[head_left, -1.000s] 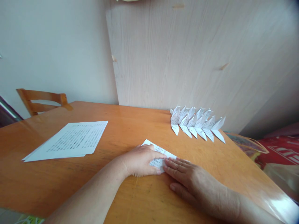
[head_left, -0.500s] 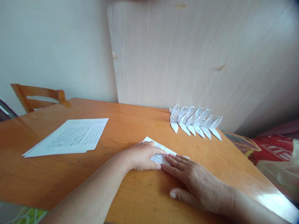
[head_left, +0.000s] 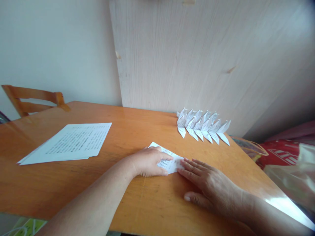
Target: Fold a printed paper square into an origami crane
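Note:
A folded sheet of printed paper (head_left: 173,161) lies on the wooden table in front of me, partly covered by both hands. My left hand (head_left: 150,162) curves over its left part and holds it down, thumb at the near edge and forefinger across the print. Flat over the right end of the paper lies my right hand (head_left: 206,178), fingers stretched out and thumb apart on the table. The right hand grips nothing. What is under the palms is hidden.
Folded paper pieces (head_left: 201,126) stand in two rows at the back right. A stack of printed sheets (head_left: 71,142) rests on the left of the table (head_left: 137,127). Beyond are a wooden chair (head_left: 36,95) and, past the right edge, a red bag (head_left: 280,154).
My right hand has slid a little to the right along the paper, uncovering more of its right part. My left hand stays on the paper. The view has shifted slightly.

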`<move>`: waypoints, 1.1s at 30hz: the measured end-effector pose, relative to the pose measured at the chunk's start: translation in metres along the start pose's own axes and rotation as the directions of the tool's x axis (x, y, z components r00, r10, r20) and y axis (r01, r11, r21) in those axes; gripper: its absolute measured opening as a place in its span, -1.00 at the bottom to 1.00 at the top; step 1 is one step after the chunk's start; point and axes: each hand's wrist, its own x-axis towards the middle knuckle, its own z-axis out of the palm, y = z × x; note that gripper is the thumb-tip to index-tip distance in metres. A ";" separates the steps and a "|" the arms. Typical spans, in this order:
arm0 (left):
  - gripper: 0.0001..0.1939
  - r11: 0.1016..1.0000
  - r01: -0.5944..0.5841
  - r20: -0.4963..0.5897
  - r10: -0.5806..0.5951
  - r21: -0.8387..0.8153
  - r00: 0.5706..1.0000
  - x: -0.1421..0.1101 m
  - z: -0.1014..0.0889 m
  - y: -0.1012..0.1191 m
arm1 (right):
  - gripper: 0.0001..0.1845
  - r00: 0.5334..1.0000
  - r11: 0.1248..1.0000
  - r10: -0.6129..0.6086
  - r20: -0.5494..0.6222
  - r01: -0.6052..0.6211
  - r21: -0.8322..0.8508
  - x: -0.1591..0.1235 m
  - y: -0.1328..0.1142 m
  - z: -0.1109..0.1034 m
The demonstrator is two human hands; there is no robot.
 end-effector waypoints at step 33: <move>-0.35 0.999 0.030 0.027 -0.030 0.013 0.999 0.005 0.003 -0.004 | -0.60 0.947 0.957 0.267 -0.180 -0.283 -0.068 -0.034 0.035 0.001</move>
